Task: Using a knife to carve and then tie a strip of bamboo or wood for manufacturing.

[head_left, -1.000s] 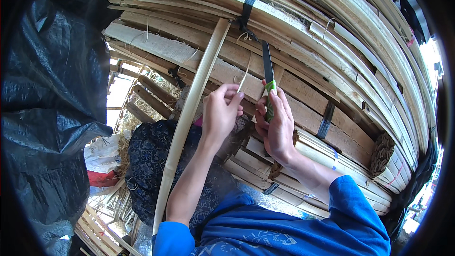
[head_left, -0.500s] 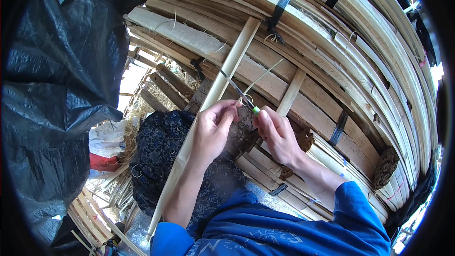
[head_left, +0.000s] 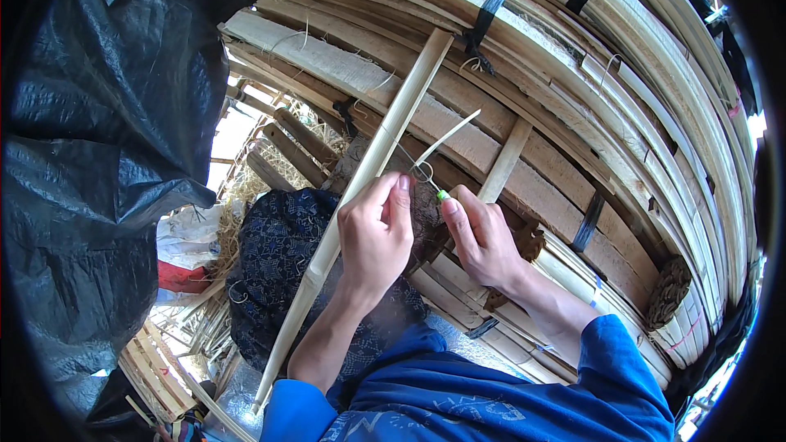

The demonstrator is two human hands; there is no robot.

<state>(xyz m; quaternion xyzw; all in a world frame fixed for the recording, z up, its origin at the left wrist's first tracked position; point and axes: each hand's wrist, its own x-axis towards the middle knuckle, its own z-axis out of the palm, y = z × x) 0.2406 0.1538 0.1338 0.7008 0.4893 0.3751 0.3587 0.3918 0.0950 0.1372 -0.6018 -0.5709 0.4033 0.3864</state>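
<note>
My right hand [head_left: 481,237] is closed around the green-ended handle of a small knife [head_left: 443,195]. The thin blade points up and left, appearing as a narrow dark line. Just left of it, my left hand [head_left: 378,225] pinches a slim pale bamboo strip [head_left: 449,137] between thumb and fingers. The strip's free end sticks up to the right, past the blade, and a thin curl hangs near the knife. Where the pinched end lies is hidden by my fingers. A long split bamboo pole [head_left: 399,110] slants behind my left hand and forearm.
Bundles of long bamboo slats [head_left: 565,57], bound with black ties, curve across the back and right. A black plastic sheet [head_left: 115,139] hangs at the left. Dark patterned cloth [head_left: 274,262] covers my leg beside the pole. Straw and a red item [head_left: 182,278] lie at the left.
My left thumb has straightened upward and that hand has turned slightly. The strip's free end has shifted down and left, showing a broader face. The knife blade has rotated and shows thinner.
</note>
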